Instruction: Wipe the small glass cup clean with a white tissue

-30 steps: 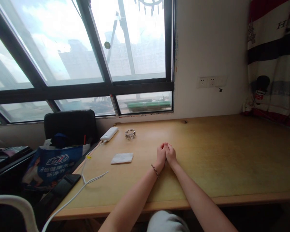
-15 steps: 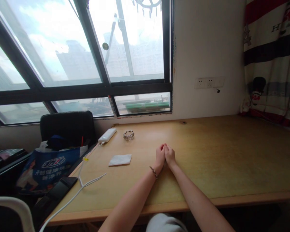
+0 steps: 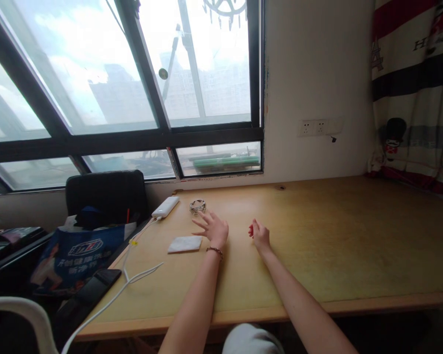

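"And there's your left hand [image 3: 214, 230], fingers fanned wide over the table [image 3: 335, 236]! Why so open?"

"That spread leaves room around something rounded, I'd judge: your fingertips point at the silvery ring [image 3: 195, 209], right beside them. Whether you're touching it, I can't tell."

"And your right hand [image 3: 261, 236]?"

"Folded into a loose fist, resting on its edge, nothing showing in it; probably just parked."

"The white device [image 3: 165, 207] sits at your table's left side, presumably so its cable [image 3: 140, 277] can run off the edge."

"Now look at that ring: shiny openwork, hollow in the middle, lying toward the window [image 3: 214, 98], beyond your flat white packet [image 3: 185, 244]. Its finer pattern is too small to read."
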`<state>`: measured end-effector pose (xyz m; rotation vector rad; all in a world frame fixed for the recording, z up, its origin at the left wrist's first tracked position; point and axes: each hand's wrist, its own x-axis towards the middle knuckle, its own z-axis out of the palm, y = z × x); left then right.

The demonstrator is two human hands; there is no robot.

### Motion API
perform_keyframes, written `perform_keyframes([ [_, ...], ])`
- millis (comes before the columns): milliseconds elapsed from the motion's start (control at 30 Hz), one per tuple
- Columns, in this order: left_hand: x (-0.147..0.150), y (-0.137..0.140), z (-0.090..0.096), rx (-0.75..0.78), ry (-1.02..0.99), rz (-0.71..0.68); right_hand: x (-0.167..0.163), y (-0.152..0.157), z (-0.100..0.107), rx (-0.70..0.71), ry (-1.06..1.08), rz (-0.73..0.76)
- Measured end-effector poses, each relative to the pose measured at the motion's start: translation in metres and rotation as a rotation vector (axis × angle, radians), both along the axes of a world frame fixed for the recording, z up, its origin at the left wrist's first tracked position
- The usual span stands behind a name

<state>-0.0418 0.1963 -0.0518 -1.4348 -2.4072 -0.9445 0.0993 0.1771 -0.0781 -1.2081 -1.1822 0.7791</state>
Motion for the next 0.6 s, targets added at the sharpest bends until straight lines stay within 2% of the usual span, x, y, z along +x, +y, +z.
perform_keyframes([
  [100, -0.020, 0.012, -0.013, -0.099, -0.098, 0.116, 0.001, 0.001, -0.001, 0.007, -0.021, -0.031],
  [167, -0.018, 0.013, -0.019, -0.126, -0.115, 0.061, 0.002, 0.002, -0.002, 0.008, -0.033, -0.056],
  [300, 0.023, -0.002, -0.023, -0.025, 0.003, -0.352, 0.005, 0.006, -0.007, 0.008, -0.063, -0.122],
  [400, 0.062, -0.020, -0.021, -0.022, -0.022, -0.638, 0.009, 0.009, -0.011, -0.031, -0.043, -0.205],
  [500, 0.081, -0.030, -0.020, -0.102, -0.095, -0.807, 0.012, 0.010, -0.013, -0.064, -0.022, -0.262],
  [600, 0.076, -0.029, -0.019, -0.122, -0.156, -0.864, 0.014, 0.009, -0.011, -0.057, -0.042, -0.296],
])
